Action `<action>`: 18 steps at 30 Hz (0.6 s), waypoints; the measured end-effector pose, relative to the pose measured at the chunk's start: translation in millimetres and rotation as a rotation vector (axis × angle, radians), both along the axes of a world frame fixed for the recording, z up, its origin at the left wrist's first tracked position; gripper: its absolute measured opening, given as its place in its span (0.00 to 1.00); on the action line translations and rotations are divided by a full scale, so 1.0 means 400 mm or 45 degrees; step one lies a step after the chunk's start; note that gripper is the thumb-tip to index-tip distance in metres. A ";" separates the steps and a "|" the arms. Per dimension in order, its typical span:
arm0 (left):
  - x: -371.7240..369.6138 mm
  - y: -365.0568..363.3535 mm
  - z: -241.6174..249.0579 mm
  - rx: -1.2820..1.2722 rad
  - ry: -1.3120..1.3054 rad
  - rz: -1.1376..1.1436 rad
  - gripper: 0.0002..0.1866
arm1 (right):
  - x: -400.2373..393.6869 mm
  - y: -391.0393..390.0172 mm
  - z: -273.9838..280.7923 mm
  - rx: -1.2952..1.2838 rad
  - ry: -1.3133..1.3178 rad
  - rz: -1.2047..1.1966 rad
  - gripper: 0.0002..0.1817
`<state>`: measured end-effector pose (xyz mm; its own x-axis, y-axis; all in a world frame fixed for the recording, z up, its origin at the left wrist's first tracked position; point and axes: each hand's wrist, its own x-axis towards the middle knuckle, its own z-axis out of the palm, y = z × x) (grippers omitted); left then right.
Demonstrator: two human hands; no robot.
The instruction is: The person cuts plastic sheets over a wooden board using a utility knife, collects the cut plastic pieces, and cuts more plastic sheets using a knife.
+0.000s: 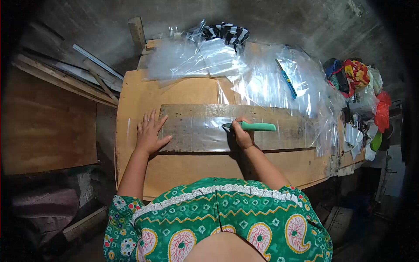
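Observation:
My right hand (242, 135) grips a knife with a green handle (257, 127), its blade tip resting on a clear plastic sheet (205, 131). The sheet lies flat over a long weathered wooden board (279, 120) on the tan table (183, 168). Flat on the table at the board's left end, my left hand (149, 132) presses down with fingers spread, holding the plastic sheet's edge.
Heaps of clear plastic bags (262, 74) cover the table's far side, with a striped cloth (229, 32) behind them. A pile of coloured cloth and bags (360, 87) sits at the right. Wooden planks (65, 78) lean at the left.

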<state>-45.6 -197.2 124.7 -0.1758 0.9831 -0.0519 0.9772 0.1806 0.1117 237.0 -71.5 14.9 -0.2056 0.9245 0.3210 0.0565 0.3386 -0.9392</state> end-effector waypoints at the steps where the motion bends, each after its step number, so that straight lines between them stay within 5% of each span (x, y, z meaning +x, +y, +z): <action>1: -0.003 0.000 -0.001 0.015 0.005 -0.016 0.39 | -0.001 -0.001 0.000 -0.001 -0.002 -0.001 0.06; 18: -0.012 -0.001 -0.019 0.071 0.034 -0.027 0.39 | 0.011 0.004 -0.019 -0.096 0.067 -0.180 0.07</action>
<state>-50.6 -197.7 117.0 -0.1554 0.9878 0.0073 0.9835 0.1540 0.0948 241.4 -69.9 7.2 -0.0562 0.9649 0.2565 0.0488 0.2592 -0.9646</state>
